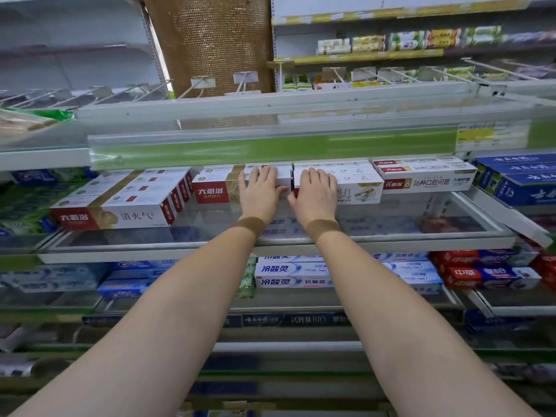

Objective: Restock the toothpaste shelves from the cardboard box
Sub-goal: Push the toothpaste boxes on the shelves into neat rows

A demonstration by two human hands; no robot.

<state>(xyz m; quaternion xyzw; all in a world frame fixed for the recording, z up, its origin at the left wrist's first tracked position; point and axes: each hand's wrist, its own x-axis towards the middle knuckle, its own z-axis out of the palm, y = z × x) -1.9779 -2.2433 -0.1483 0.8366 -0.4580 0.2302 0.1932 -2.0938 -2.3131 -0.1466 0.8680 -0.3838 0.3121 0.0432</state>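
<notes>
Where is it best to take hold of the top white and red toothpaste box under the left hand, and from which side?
Probably grip the white and red toothpaste box across its long front face and top, coming from the aisle side. It lies flat and lengthwise, with the green-edged upper shelf close above.

Two bare forearms, no sleeves in view. Left hand (260, 192) and right hand (316, 194) ungloved, no rings or watch. Darker band across each wrist, possibly snug wristband or tape; hard to tell. Fingernails short, unpainted.
</notes>
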